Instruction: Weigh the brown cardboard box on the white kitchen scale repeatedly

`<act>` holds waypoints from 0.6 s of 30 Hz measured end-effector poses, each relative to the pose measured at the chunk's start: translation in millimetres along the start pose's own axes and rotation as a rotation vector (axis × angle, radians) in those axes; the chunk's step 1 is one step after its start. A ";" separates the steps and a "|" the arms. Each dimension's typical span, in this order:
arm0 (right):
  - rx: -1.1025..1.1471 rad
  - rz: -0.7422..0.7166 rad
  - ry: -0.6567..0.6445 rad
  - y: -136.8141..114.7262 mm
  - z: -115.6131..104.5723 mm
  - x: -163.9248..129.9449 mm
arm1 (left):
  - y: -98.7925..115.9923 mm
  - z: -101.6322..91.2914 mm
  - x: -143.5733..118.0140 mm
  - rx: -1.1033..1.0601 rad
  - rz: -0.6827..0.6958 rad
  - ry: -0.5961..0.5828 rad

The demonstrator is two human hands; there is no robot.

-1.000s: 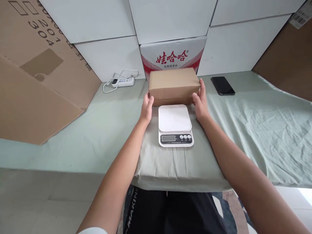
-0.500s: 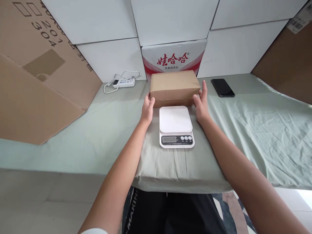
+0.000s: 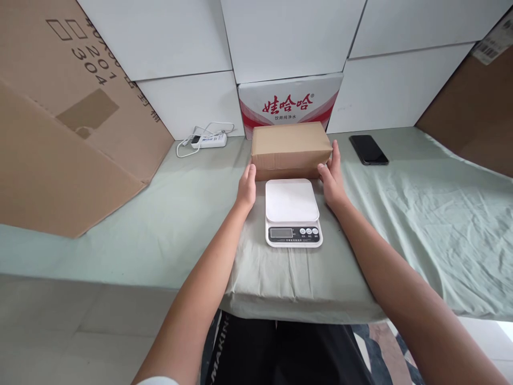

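Note:
A closed brown cardboard box stands just behind a white kitchen scale. My left hand grips the box at its left front corner, thumb up and the other fingers partly hidden along the side. On the opposite end my right hand holds the box, thumb at the front corner and a finger reaching up along its right side. The scale's plate bears nothing, and its dark display and round buttons face me.
Behind the box is a white and red carton against white panels. A power strip with a cable lies left, a black phone right. Large cardboard sheets flank the green cloth covering the table.
The whole view has shifted slightly, so everything appears a little lower and further right. Both hands stay on the box, and the scale keeps its place in front of it.

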State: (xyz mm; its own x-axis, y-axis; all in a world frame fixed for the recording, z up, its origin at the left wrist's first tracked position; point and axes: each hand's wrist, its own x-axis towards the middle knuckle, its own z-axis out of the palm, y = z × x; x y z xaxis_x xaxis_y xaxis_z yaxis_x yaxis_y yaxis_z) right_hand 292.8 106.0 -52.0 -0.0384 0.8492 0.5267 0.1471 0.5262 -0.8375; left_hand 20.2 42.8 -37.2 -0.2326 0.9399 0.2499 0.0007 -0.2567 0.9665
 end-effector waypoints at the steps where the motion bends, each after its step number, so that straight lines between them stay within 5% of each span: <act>1: 0.021 0.017 -0.008 -1.1 1.0 -0.2 | -0.1 1.5 -0.8 -0.030 -0.012 0.007; 7: 0.055 -0.062 0.014 -19.4 8.0 -2.0 | 4.1 8.7 -5.4 -0.093 0.044 0.021; 11: 0.024 -0.186 0.031 -42.7 5.6 -1.8 | 25.8 6.4 -15.8 -0.022 0.150 0.026; 18: -0.053 -0.369 0.010 -88.9 -29.6 -45.0 | 74.0 -1.5 -80.8 0.018 0.340 -0.013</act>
State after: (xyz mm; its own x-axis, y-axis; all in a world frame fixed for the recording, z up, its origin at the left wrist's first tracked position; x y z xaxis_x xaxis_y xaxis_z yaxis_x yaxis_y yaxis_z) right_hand 310.7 19.7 3.1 -0.0889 0.6020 0.7935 0.1765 0.7936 -0.5823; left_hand 37.6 -52.5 14.0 -0.2035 0.8042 0.5584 0.0934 -0.5518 0.8288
